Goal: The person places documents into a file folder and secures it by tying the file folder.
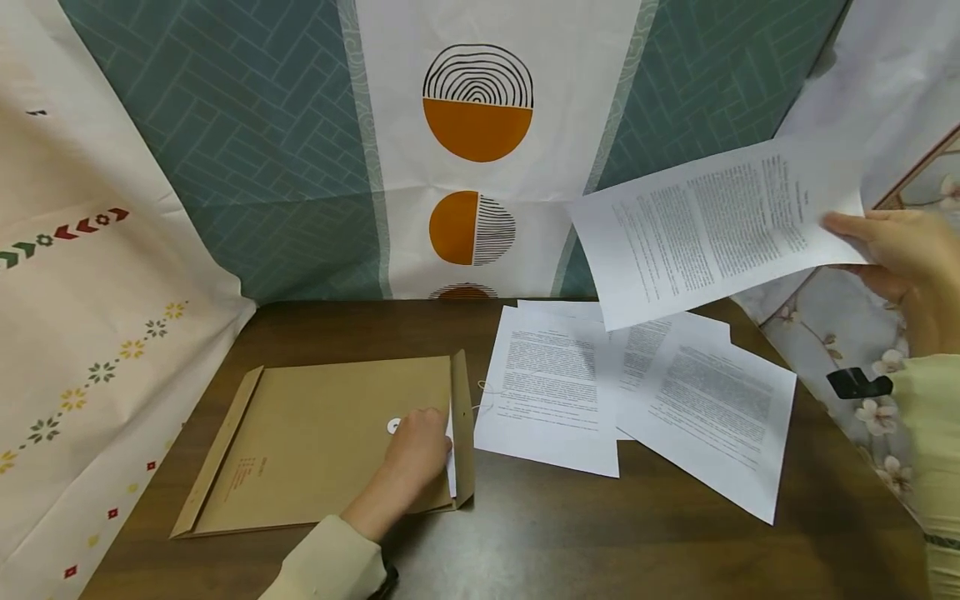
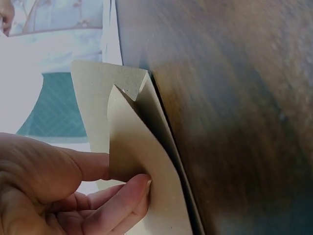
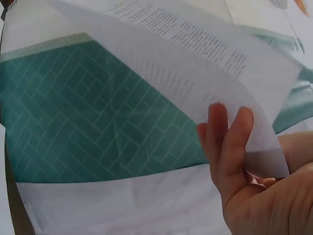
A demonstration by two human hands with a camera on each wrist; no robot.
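So, picture the head view as a clock face: the brown envelope (image 1: 315, 450) lies flat on the table (image 1: 570, 542) at 8 o'clock, its mouth facing 3. The left grip (image 1: 420, 443) is clamped on the front panel's edge, thumb on one side and fingers on the other, and the left wrist view shows that edge bent up. I'd say that pinch is there to keep the mouth gaping, since the panel would probably sag flat otherwise. The flap (image 1: 464, 433) stands up at the same end, out of the way, with its string (image 1: 482, 396) trailing off toward 2 and not wound on the white button (image 1: 393, 426). A white sliver (image 1: 452, 458) peeks out at the mouth; looks like paper, but it's too thin to be sure. Over at 2 o'clock a printed sheet (image 1: 705, 233) is up in the air, well apart from the envelope, with the right grip (image 1: 896, 254) pinching it by its 3 o'clock end. Holding just the end leaves most of the print uncovered, though the thin paper bows a bit, probably from being held one-handed. Three more pages (image 1: 551, 392) overlap on the table at 4 o'clock, fanned loosely, so each shows some print.
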